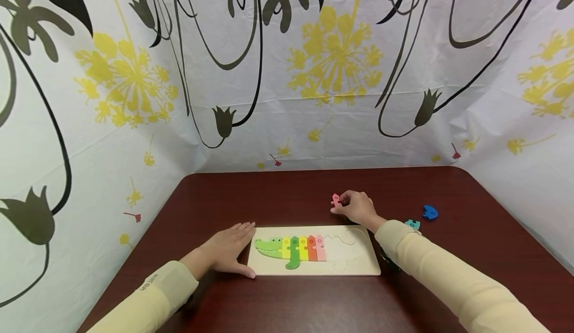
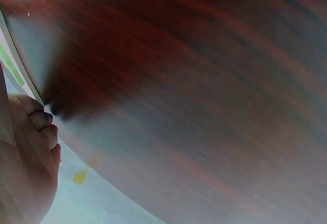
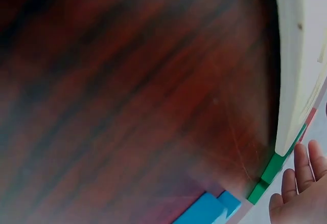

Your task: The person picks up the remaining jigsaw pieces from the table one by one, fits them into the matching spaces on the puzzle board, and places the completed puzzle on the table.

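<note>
A pale wooden puzzle board point(image 1: 358, 253) lies on the table with a crocodile partly filled in. Its green head point(image 1: 269, 246), a green leg piece point(image 1: 293, 253) and yellow, orange and light pink body pieces sit in a row on its left half. My left hand point(image 1: 228, 250) rests at the board's left edge, fingers straight and thumb apart, touching its side. Beyond the board's far edge, my right hand point(image 1: 356, 207) pinches a small pink puzzle piece point(image 1: 336, 200) between thumb and fingertips. In the right wrist view, that hand point(image 3: 304, 193) shows only partly.
On the dark red-brown table point(image 1: 251, 193), a blue piece point(image 1: 430, 212) and a teal piece point(image 1: 412, 224) lie right of the board, the teal one partly behind the right sleeve. A dark green piece point(image 3: 265, 178) shows near the board's corner. Patterned cloth point(image 1: 278, 83) hangs behind.
</note>
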Tool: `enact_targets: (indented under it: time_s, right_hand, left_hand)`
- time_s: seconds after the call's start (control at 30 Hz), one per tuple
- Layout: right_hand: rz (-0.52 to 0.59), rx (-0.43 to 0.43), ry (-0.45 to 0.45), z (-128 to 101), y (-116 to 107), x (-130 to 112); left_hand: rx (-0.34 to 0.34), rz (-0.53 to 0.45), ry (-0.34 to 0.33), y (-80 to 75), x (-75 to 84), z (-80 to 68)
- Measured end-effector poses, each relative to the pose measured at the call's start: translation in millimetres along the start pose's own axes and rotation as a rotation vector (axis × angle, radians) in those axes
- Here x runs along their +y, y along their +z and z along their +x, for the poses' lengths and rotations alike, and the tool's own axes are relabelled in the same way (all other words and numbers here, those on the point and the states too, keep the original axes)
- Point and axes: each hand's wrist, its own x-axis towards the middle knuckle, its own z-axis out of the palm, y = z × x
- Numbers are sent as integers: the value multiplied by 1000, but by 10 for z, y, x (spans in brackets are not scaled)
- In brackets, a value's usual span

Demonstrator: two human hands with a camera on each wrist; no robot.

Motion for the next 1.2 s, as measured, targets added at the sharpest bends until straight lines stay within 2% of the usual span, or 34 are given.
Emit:
enact_targets:
  time_s: [0.5,1.2]
  right_hand:
    - [-21,-2,31,23,20,4]
    - [-37,18,-17,5,22,-7]
  left_hand:
    - [-15,-17,-2,-16,-14,1]
    - [-15,-28,10,-13,-3,2]
